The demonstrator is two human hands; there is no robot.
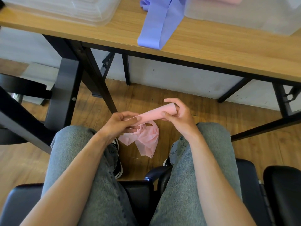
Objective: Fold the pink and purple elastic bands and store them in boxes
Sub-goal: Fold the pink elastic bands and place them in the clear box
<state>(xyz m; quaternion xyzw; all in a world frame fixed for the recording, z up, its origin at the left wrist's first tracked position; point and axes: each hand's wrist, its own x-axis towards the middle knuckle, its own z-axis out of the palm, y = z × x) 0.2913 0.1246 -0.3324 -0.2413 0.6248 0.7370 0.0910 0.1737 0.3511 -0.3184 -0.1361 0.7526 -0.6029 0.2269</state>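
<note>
Pink band (154, 113): its long axis runs 8 to 2 o'clock between our hands.
Left hand (120, 123): pinches one end.
Right hand (176, 114): grips the other — nearer the box (244, 17) on the surface (211, 51).

Plain office or workroom: wood-topped folding table (211, 51) on black metal legs, black padded chair (244, 176), laminate plank floor (162, 98), clear plastic storage boxes (244, 17) on the tabletop.

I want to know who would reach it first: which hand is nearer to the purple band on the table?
Right. The right hand is almost straight below the purple band; the left hand is lower and further left. Both hold the pink band.
</note>
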